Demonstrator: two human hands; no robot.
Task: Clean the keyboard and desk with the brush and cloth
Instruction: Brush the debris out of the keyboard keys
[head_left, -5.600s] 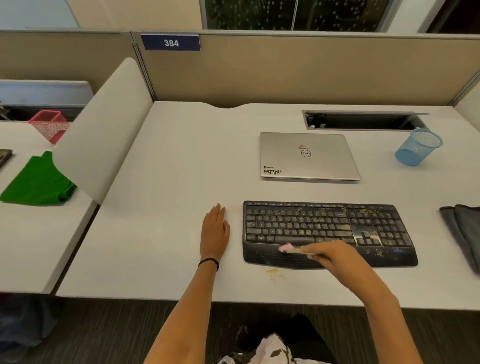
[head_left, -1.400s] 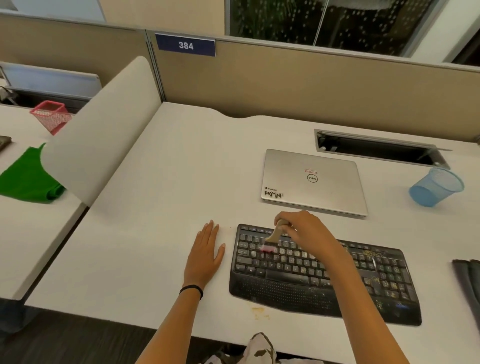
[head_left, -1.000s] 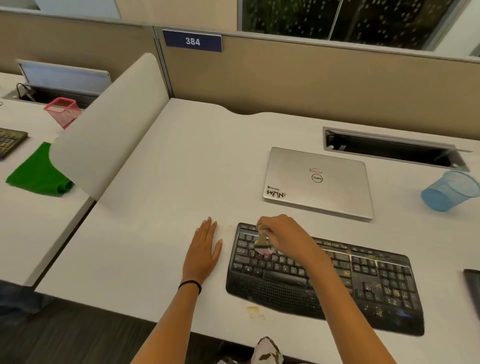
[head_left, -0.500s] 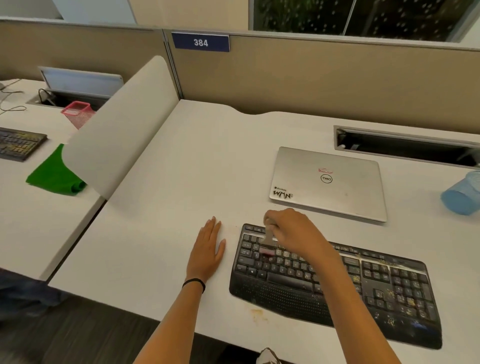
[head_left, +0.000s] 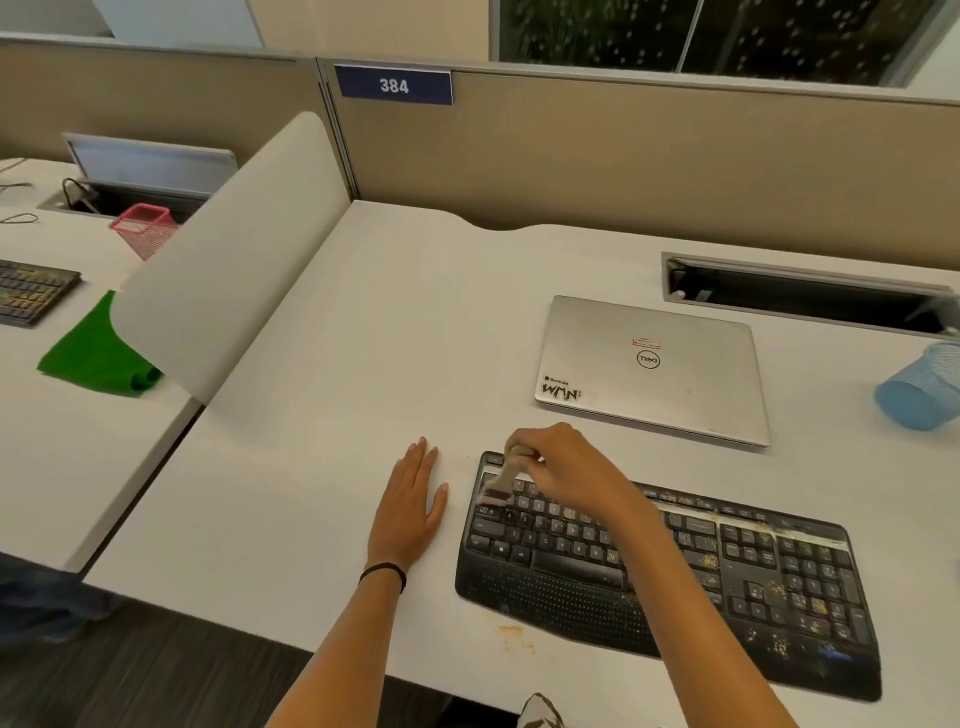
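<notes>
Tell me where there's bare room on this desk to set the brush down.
Widest bare patch: the desk between the curved divider and the laptop. Also free: left of the left hand. Crowded on the right: keyboard, laptop, blue cup.

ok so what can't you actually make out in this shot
Head view only:
- The brush handle is mostly hidden inside the right hand.
- The keyboard has its middle keys covered by the right forearm.
- The blue cup is cut off by the right edge.
- The green cloth lies partly behind the white divider.
</notes>
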